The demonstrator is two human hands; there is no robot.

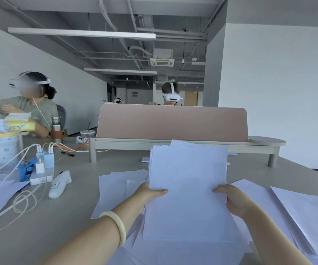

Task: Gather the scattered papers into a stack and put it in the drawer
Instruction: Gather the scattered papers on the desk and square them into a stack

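Head view, from biggest to smallest: the grey desk (74, 222) spreads across the frame, with loose papers (116, 190) lying on it to the left, beneath and to the right of the hands, so gathering looks only partly done. No drawer shows anywhere, so stowing is wholly left. Next in size is the stack (187, 188), held upright and tilted slightly away above the desk's middle, in front of the pink divider (173, 121). Its sheets are plain white, and the top edges sit uneven, with at least 1 corner poking up, so it likely needs squaring. Smallest are the 2 hands: the left hand (148, 194) is clamped on the stack's left edge, thumb across the front, and the right hand (234, 199) is clamped likewise on its right edge.
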